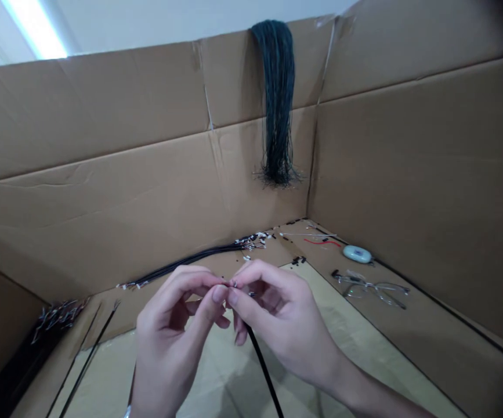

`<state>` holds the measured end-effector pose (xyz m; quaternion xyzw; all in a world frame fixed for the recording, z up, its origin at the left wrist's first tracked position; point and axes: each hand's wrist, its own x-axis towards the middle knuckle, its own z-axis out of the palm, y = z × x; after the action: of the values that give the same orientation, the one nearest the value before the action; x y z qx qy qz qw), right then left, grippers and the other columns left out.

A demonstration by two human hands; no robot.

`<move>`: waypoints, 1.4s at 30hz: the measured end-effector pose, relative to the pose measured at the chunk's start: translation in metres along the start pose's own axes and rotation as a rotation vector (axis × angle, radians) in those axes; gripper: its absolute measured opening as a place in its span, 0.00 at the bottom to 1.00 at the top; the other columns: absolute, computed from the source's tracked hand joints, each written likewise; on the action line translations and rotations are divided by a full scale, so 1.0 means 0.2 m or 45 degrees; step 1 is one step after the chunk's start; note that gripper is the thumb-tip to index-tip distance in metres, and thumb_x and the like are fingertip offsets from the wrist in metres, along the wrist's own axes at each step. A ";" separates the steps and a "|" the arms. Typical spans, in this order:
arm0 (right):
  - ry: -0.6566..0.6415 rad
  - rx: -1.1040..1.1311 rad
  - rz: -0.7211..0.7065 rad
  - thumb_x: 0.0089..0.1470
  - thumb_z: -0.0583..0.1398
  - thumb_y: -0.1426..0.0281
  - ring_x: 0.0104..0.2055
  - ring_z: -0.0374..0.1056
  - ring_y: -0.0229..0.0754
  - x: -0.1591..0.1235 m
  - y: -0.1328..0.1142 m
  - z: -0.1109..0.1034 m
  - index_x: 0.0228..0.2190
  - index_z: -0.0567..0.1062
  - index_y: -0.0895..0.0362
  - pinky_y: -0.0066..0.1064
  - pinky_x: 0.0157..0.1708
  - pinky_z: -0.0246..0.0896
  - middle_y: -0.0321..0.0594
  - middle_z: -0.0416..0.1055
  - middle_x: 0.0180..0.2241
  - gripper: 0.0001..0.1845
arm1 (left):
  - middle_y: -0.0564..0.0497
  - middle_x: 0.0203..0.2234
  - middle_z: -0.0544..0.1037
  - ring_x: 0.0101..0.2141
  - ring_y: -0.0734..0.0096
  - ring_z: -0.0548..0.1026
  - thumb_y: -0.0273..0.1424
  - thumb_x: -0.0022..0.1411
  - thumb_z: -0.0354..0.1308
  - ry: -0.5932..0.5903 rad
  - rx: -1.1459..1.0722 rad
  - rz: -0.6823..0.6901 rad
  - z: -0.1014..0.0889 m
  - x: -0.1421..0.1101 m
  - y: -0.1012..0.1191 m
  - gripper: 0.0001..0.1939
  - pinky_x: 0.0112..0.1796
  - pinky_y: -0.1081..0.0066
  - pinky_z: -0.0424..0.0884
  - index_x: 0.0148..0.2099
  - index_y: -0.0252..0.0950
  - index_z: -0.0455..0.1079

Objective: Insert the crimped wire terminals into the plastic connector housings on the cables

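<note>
At the left, a thick bundle of black cables [16,360] is lying with bared ends showing, a single cable [88,363] beside it. The left hand [170,342] is pinching a tiny wire end at its fingertips; the right hand [295,325] is pinching there too, the held cable [262,368] hanging beneath — its end apparently partway worked. How many others are awaiting work isn't showing — nor is any readable label. Glasses [373,289] are resting far right.

Bare on left hand [173,342], right hand [288,325] and right forearm [364,384]; wearing pale item [128,411] at left wrist [153,406], mostly cut off.
</note>
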<state>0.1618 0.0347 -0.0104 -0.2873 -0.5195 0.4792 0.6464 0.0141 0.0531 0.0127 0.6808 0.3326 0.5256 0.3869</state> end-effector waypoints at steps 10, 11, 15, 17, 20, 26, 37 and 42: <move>0.058 0.276 -0.039 0.62 0.63 0.66 0.17 0.64 0.30 0.02 0.00 0.04 0.32 0.72 0.54 0.20 0.17 0.69 0.27 0.68 0.18 0.08 | 0.55 0.28 0.75 0.22 0.77 0.74 0.34 0.67 0.63 0.106 -0.054 0.012 0.05 0.00 -0.07 0.04 0.24 0.78 0.76 0.38 0.42 0.77; 0.040 0.303 -0.027 0.63 0.63 0.66 0.17 0.64 0.30 0.02 0.00 0.04 0.33 0.72 0.54 0.20 0.17 0.68 0.26 0.68 0.18 0.08 | 0.55 0.29 0.76 0.23 0.77 0.74 0.34 0.67 0.64 0.114 -0.057 0.027 0.05 0.00 -0.07 0.04 0.24 0.78 0.76 0.38 0.42 0.77; -0.039 0.335 -0.006 0.63 0.63 0.66 0.20 0.66 0.30 0.00 0.00 0.04 0.34 0.72 0.54 0.19 0.19 0.68 0.28 0.69 0.19 0.07 | 0.55 0.31 0.78 0.23 0.78 0.75 0.32 0.65 0.65 0.142 -0.067 0.121 0.05 -0.01 -0.07 0.02 0.24 0.80 0.76 0.37 0.43 0.78; -0.041 0.323 0.011 0.62 0.64 0.66 0.20 0.66 0.30 0.00 0.00 0.04 0.34 0.71 0.55 0.19 0.19 0.68 0.28 0.69 0.20 0.08 | 0.55 0.30 0.77 0.22 0.78 0.76 0.31 0.65 0.65 0.144 -0.092 0.172 0.06 0.00 -0.06 0.03 0.23 0.80 0.76 0.36 0.42 0.79; -0.003 0.312 0.021 0.62 0.64 0.63 0.19 0.65 0.29 -0.01 -0.01 0.05 0.33 0.70 0.56 0.17 0.17 0.67 0.29 0.69 0.20 0.12 | 0.56 0.26 0.77 0.21 0.78 0.75 0.31 0.64 0.65 0.188 -0.121 0.244 0.08 0.01 -0.03 0.04 0.22 0.82 0.75 0.34 0.40 0.78; -0.022 0.321 -0.021 0.63 0.63 0.64 0.20 0.66 0.29 -0.01 -0.02 0.06 0.33 0.70 0.56 0.16 0.17 0.67 0.29 0.70 0.21 0.10 | 0.56 0.27 0.77 0.23 0.80 0.76 0.28 0.64 0.64 0.201 -0.044 0.328 0.07 0.00 -0.03 0.05 0.24 0.85 0.75 0.33 0.40 0.77; -0.103 0.321 -0.064 0.62 0.64 0.66 0.21 0.67 0.29 -0.03 -0.03 0.05 0.34 0.69 0.56 0.17 0.18 0.67 0.30 0.69 0.24 0.09 | 0.53 0.35 0.76 0.27 0.77 0.76 0.24 0.68 0.60 0.083 -0.010 0.446 0.02 -0.03 -0.07 0.07 0.26 0.80 0.76 0.40 0.42 0.75; -0.175 0.345 0.021 0.63 0.63 0.65 0.19 0.67 0.28 -0.04 -0.03 0.04 0.35 0.68 0.55 0.16 0.18 0.66 0.30 0.71 0.24 0.10 | 0.54 0.34 0.75 0.25 0.80 0.74 0.24 0.69 0.58 0.066 0.005 0.475 0.03 -0.03 -0.07 0.08 0.25 0.82 0.75 0.40 0.42 0.75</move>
<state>0.1555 0.0251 -0.0060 -0.1683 -0.4909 0.5686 0.6383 0.0171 0.0532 -0.0029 0.7177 0.2115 0.6049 0.2725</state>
